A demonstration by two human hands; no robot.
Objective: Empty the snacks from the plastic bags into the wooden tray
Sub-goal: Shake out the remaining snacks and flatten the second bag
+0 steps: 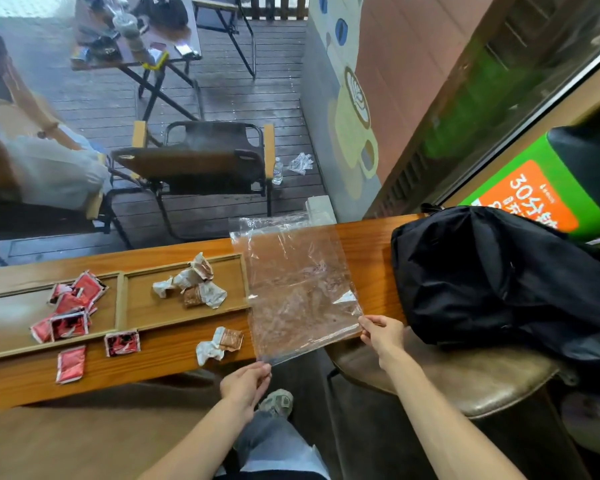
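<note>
Wooden counter (368,237) beside rain-streaked window (153,98)

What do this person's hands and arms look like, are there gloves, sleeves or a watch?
No gloves: the left hand and right hand are bare. Both forearms are uncovered as far as the picture shows, so no sleeves are in view. No watch, ring or bracelet shows on either wrist.

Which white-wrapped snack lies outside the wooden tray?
The white-wrapped snack on the bare counter, just left of the plastic bag. The other white ones lie inside the wooden tray, in its right compartment.
</note>
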